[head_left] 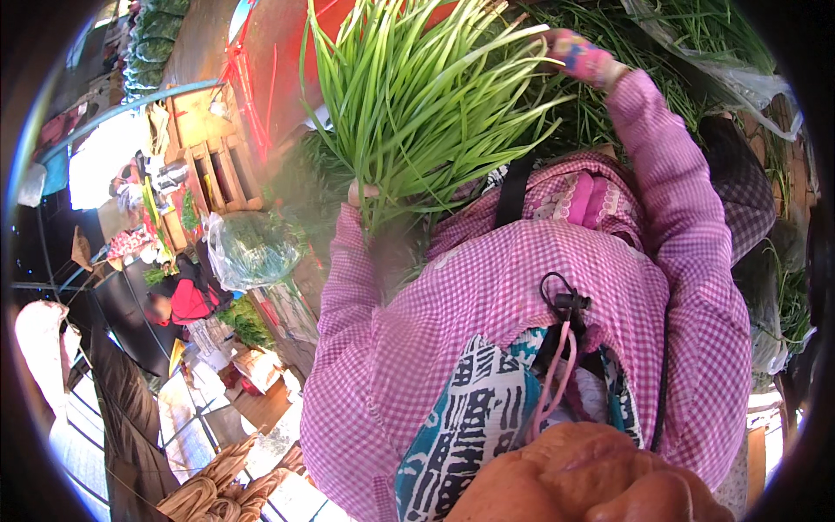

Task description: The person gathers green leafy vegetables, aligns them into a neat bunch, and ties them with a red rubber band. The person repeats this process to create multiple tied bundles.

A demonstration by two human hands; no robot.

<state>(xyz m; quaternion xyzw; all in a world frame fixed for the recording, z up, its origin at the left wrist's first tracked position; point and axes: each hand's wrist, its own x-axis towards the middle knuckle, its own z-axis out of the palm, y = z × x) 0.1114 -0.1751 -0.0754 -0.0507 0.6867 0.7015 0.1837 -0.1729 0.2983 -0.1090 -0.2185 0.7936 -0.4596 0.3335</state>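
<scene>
A large bunch of long, flat green chives (417, 96) fans out in front of my body, its leaves spreading up and to the right. My left hand (364, 193) is closed round the narrow lower end of the bunch, mostly covered by leaves. At the far right of the leaf tips is my right hand (578, 59), in a colourful patterned glove with bare fingertips. Its fingers are curled beside the tips, and whatever they hold is hidden. Under and beyond this hand lies a heap of darker loose greens (600, 113).
A red surface (296, 52) with red plastic strings (246, 87) lies beyond the bunch. Clear plastic (739, 78) covers greens at the far right. To the left are a bagged bundle of greens (252, 252), a wooden crate (222, 174) and a person in red (193, 298).
</scene>
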